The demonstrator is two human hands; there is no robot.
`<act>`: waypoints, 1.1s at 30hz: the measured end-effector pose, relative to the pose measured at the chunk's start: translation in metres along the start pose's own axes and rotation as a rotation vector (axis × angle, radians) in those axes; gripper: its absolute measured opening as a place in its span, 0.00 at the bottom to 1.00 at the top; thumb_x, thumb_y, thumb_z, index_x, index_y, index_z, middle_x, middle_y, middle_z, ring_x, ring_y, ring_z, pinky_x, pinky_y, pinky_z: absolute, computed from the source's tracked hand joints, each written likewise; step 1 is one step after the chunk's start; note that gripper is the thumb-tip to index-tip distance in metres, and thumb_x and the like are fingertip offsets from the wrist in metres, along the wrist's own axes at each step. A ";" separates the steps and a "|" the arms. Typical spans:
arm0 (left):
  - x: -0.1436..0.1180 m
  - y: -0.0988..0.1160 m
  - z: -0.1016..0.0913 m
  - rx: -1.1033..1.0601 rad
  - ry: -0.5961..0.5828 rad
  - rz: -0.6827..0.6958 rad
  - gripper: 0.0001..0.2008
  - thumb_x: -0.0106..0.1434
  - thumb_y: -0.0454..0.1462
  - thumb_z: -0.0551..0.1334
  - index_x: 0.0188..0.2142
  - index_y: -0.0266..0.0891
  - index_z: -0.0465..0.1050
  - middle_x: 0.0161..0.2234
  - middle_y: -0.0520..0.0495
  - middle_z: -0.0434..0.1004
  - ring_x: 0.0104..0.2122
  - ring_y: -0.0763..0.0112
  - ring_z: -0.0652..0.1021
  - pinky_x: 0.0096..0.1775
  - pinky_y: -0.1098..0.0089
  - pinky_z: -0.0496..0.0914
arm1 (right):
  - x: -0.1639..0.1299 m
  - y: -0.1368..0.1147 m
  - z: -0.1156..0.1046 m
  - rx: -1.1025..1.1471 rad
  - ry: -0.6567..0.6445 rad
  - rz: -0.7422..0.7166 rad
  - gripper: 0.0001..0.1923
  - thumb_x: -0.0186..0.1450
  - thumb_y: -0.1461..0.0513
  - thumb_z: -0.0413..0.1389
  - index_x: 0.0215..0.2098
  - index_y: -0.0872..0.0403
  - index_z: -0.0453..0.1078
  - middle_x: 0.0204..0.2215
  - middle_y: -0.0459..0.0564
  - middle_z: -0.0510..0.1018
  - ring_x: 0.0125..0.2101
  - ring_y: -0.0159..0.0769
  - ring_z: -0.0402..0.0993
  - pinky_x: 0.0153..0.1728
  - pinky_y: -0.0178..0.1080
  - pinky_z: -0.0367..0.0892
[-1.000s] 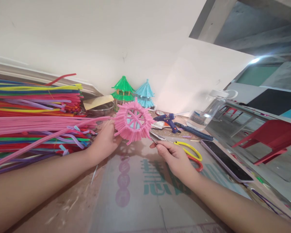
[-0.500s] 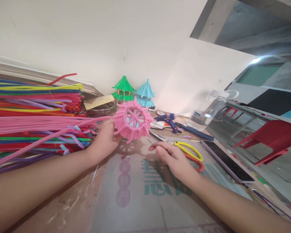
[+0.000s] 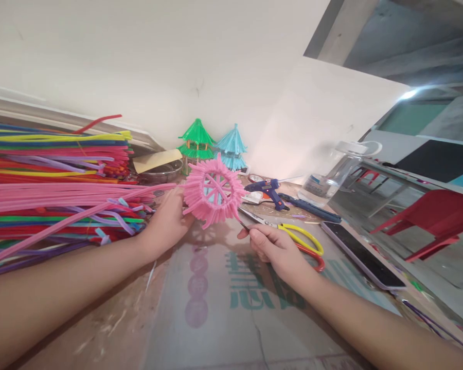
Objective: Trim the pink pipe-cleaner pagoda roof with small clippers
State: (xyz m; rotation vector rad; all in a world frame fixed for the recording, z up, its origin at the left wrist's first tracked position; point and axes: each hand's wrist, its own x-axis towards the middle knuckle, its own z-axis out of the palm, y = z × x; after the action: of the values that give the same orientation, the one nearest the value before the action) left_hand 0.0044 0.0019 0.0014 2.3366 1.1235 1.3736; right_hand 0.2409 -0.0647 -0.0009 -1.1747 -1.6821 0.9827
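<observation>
A pink wheel of pipe cleaners [image 3: 191, 198], fringed all round with spokes across its open middle, is held up off the table. My left hand [image 3: 167, 216] grips it at its left edge, with the fingertips partly hidden behind it. To its lower right, my right hand [image 3: 268, 246] is closed in a pinch on a thin dark stick [image 3: 243, 224]. The stick's tip is close to the wheel's lower right fringe; whether it touches I cannot tell. Scissors [image 3: 301, 237] with yellow and orange handles lie just behind my right hand.
Bundles of coloured pipe cleaners [image 3: 54, 169] fill the left side. Green [image 3: 196, 141] and blue [image 3: 231, 146] pagoda models stand at the wall. A glue gun [image 3: 268, 190], blue-handled tool [image 3: 310, 208], water bottle [image 3: 327, 172] and phone [image 3: 362, 254] lie or stand to the right.
The pink wheel has shifted and turned slightly to the right. The thin stick in my right hand now points up more toward the wheel's lower right edge.
</observation>
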 end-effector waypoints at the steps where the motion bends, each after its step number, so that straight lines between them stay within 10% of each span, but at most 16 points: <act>1: 0.000 -0.001 0.000 -0.001 0.002 0.001 0.11 0.62 0.33 0.58 0.41 0.39 0.77 0.44 0.43 0.79 0.48 0.54 0.77 0.51 0.53 0.71 | 0.000 0.000 0.000 0.015 -0.002 0.010 0.31 0.61 0.38 0.55 0.34 0.57 0.77 0.17 0.40 0.56 0.20 0.30 0.51 0.21 0.35 0.50; 33: -0.002 -0.003 0.001 0.008 0.002 0.012 0.09 0.62 0.33 0.58 0.41 0.39 0.75 0.45 0.41 0.78 0.48 0.53 0.76 0.50 0.52 0.70 | 0.001 0.000 -0.001 0.030 -0.007 0.009 0.28 0.61 0.40 0.58 0.34 0.57 0.78 0.18 0.42 0.59 0.22 0.32 0.56 0.23 0.35 0.52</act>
State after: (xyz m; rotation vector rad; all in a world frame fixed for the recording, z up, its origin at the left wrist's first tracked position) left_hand 0.0026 0.0032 -0.0018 2.3512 1.1195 1.3783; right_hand 0.2415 -0.0638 -0.0003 -1.1612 -1.6630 1.0152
